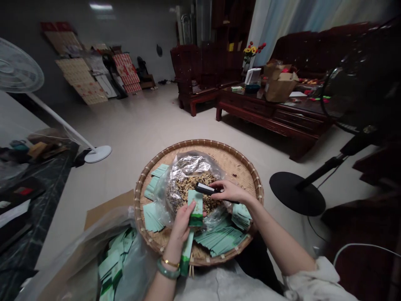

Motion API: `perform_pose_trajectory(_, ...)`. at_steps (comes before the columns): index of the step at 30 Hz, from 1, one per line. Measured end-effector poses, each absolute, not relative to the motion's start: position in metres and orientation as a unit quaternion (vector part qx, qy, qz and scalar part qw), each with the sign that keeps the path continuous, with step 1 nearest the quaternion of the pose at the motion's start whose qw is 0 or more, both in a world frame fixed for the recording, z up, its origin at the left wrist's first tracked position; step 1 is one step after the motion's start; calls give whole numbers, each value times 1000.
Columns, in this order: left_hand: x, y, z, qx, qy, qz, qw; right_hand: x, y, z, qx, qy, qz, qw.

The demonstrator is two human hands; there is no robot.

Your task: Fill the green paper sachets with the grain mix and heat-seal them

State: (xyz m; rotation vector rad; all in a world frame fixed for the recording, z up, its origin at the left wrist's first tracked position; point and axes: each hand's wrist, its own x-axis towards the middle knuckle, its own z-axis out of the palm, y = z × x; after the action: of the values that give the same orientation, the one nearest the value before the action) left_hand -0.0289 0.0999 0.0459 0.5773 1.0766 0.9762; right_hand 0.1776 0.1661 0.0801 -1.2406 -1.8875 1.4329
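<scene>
My left hand (pixel 183 221) grips a pale green and white paper sachet (pixel 196 209) upright above the tray. A narrow green-and-white strip (pixel 187 255) hangs below that hand, and I cannot tell whether it belongs to the sachet. My right hand (pixel 230 192) holds a small black hand tool (pixel 205 189) over a foil-lined plastic bag (pixel 188 165) of brown grainy mix (pixel 194 196). The bag lies in a round woven bamboo tray (pixel 200 144), with loose piles of pale green sachets (pixel 219 239) around it. More green packets lie in a clear plastic bag (pixel 112 263) at lower left.
A dark stone counter (pixel 40 188) with clutter runs along the left. Black and white pedestal fans (pixel 296 194) stand on both sides. Ahead are dark wooden chairs and a low table (pixel 266 104) bearing a cardboard box (pixel 278 83).
</scene>
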Motion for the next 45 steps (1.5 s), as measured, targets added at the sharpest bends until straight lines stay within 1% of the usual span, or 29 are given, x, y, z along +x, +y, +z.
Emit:
perform_pose_trajectory(3,-27,100,45,275,488,427,709,171,165,85,-428,-711,519,202)
perform_pose_trajectory(7,-27,99,42,292,504,420,696,161,167,83,-420,-713,528,190)
perform_pose_trajectory(17,-30,100,43,291,506,417,697,156,170,78,-442,-692,528,219)
perform_pose_trajectory(24,-35,100,44,269,496,433,703,157,171,73,-463,-680,523,224)
perform_pose_trajectory(31,-36,101,44,292,501,446,682,156,173,65,-436,-654,576,223)
perform_pose_trajectory(40,-37,101,40,315,509,448,664,163,168,76,-424,-587,654,217)
perform_pose_trajectory(42,-38,102,38,323,515,454,651,166,168,77,-431,-571,661,228)
perform_pose_trajectory(45,-39,102,37,340,525,457,632,169,169,77,-454,-571,640,241)
